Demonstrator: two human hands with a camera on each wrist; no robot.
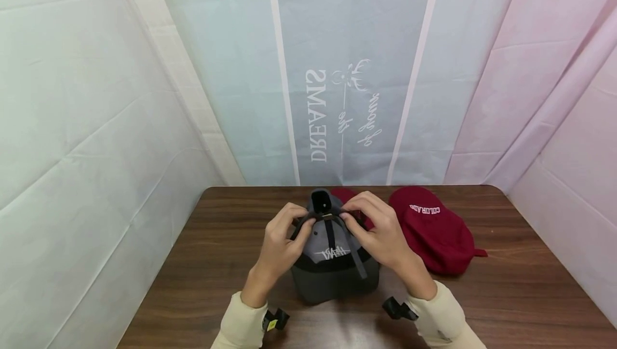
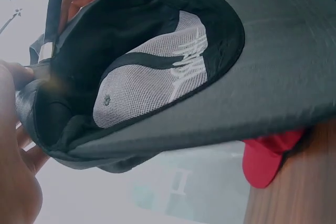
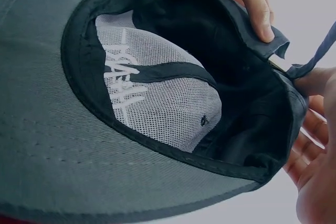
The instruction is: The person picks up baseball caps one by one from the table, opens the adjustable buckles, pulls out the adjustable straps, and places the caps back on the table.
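Head view: a red item (image 1: 343,194) lies mostly hidden behind the gray cap (image 1: 315,242) and the right hand (image 1: 378,228), its full shape unclear; both sleeves (image 1: 241,319) and the desk (image 1: 202,285) are cut off by the lower edge. Left wrist: the left hand (image 2: 16,166) is cropped at left; a blur lies beside the buckle (image 2: 46,51). Right wrist: the cap's brim (image 3: 79,150) exceeds the left edge.

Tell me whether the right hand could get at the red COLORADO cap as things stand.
Probably, yes: the red COLORADO cap lies just beside the right hand, with nothing visible between them. That hand holds the gray cap, though, so it would likely need to let go first.
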